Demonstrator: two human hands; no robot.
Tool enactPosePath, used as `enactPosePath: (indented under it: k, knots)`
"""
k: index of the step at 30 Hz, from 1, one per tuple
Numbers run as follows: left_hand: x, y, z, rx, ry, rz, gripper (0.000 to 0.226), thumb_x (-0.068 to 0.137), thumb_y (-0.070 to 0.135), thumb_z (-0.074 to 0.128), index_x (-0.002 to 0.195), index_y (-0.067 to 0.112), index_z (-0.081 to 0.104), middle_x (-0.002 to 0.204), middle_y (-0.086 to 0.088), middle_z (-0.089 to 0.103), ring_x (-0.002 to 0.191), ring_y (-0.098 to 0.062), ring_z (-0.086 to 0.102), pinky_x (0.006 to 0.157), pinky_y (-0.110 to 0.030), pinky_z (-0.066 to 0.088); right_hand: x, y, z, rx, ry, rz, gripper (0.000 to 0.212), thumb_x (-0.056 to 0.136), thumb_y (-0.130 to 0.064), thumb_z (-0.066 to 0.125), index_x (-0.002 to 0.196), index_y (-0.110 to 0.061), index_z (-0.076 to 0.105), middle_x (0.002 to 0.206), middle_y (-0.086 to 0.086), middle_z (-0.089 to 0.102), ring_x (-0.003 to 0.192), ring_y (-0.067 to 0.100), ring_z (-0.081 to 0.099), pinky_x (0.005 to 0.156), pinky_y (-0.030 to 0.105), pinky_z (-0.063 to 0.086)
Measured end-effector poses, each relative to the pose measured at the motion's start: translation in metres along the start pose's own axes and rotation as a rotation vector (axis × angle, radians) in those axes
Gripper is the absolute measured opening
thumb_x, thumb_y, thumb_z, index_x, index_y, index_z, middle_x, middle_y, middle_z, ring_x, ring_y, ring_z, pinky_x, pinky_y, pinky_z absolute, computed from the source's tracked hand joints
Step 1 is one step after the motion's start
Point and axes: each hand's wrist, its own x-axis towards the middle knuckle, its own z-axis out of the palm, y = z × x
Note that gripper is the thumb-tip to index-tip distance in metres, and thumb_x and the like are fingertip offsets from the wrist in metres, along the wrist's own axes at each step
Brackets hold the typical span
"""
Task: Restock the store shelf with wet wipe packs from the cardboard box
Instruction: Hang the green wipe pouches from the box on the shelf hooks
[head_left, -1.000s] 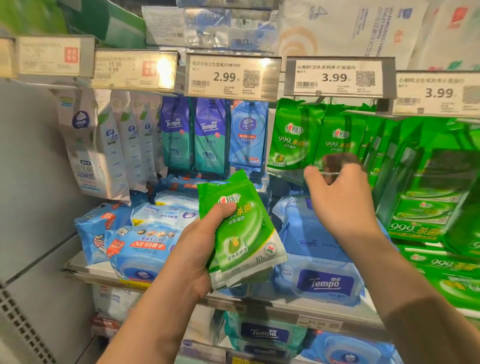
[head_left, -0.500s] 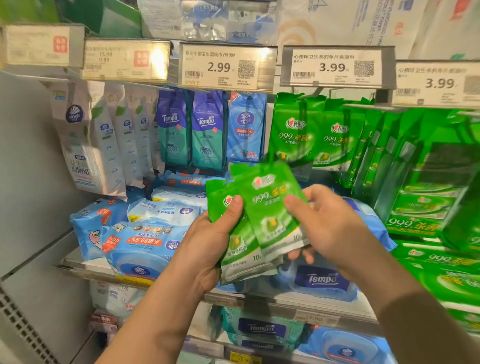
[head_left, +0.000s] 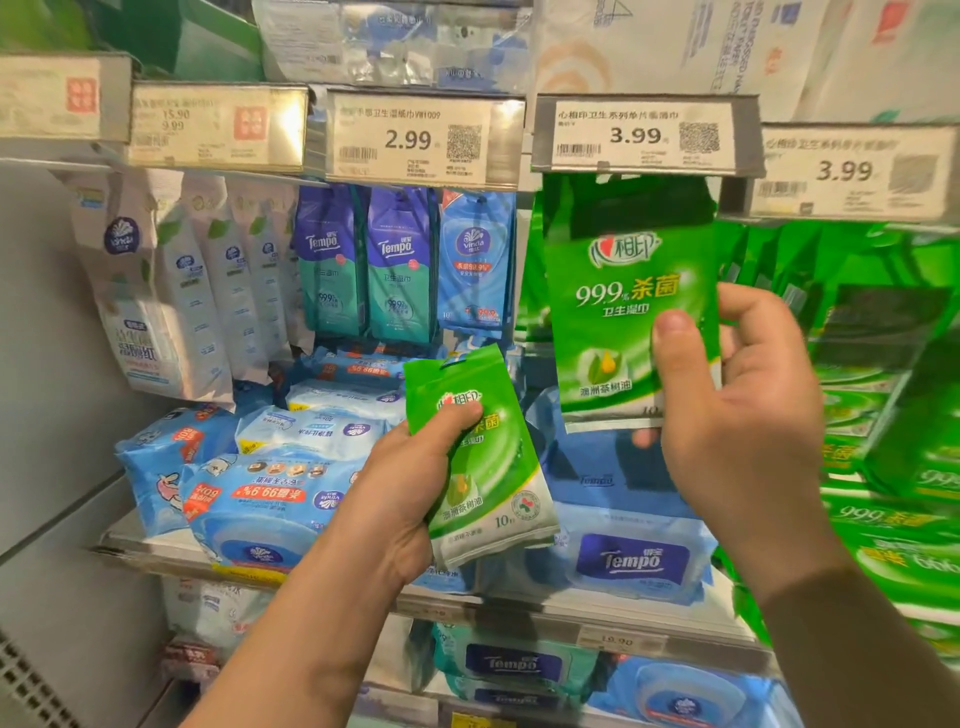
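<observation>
My right hand (head_left: 743, 415) pinches a green wet wipe pack (head_left: 623, 322) upright, its top just under the 3.99 price tag (head_left: 644, 136) in front of a row of the same green packs hanging there. Lower and to the left, my left hand (head_left: 410, 499) grips a small stack of green wet wipe packs (head_left: 488, 467), tilted, thumb across the front. The cardboard box is out of view.
Blue Tempo packs (head_left: 363, 265) and a Vinda pack (head_left: 475, 265) hang left of the green row. More green packs (head_left: 883, 364) fill the right side. Bulky blue wipe packs (head_left: 260, 493) lie on the shelf (head_left: 519, 608) below my hands. A grey side panel (head_left: 47, 364) bounds the left.
My right hand took one green pack off the stack in my left hand and lifted it up and right to the hanging row. My left hand stayed low with the remaining packs.
</observation>
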Motion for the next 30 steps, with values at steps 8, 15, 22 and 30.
enactPosePath:
  k: [8, 15, 22, 30]
  knots:
    - [-0.004, 0.001, 0.003, 0.002, 0.017, -0.005, 0.031, 0.084, 0.018, 0.07, 0.113, 0.007, 0.066, 0.074, -0.013, 0.074, 0.053, -0.026, 0.071, 0.051, -0.04, 0.056, 0.024, 0.014, 0.018, -0.159, -0.026, 0.293, 0.024, 0.102, -0.042, 0.055, 0.094, -0.021, 0.046, 0.087, 0.003, 0.053, 0.045, 0.016, 0.068, 0.046, 0.03, 0.05]
    - [-0.007, -0.001, 0.007, 0.026, 0.004, 0.022, 0.032, 0.084, 0.016, 0.071, 0.114, 0.005, 0.066, 0.081, -0.015, 0.076, 0.06, -0.027, 0.072, 0.056, -0.042, 0.059, 0.062, 0.034, 0.045, -0.077, -0.086, 0.491, 0.029, 0.102, -0.037, 0.057, 0.118, -0.016, 0.046, 0.082, 0.008, 0.066, 0.043, 0.021, 0.068, 0.051, 0.04, 0.052]
    - [-0.009, -0.006, 0.01, 0.038, -0.044, 0.055, 0.022, 0.084, 0.014, 0.071, 0.106, 0.008, 0.069, 0.087, -0.016, 0.076, 0.065, -0.027, 0.073, 0.059, -0.043, 0.06, 0.039, 0.039, 0.011, -0.375, -0.17, 0.412, 0.051, 0.083, -0.066, 0.061, 0.099, -0.018, 0.059, 0.064, 0.005, 0.067, 0.052, 0.023, 0.056, 0.053, 0.032, 0.047]
    - [-0.017, -0.024, 0.044, 0.087, -0.158, 0.06, 0.03, 0.083, 0.019, 0.072, 0.109, 0.004, 0.07, 0.089, -0.019, 0.075, 0.062, -0.027, 0.072, 0.057, -0.041, 0.06, -0.02, 0.019, -0.025, -0.335, -0.66, 0.471, 0.049, 0.091, -0.051, 0.069, 0.081, -0.008, 0.048, 0.064, 0.008, 0.049, 0.05, 0.012, 0.051, 0.048, 0.031, 0.049]
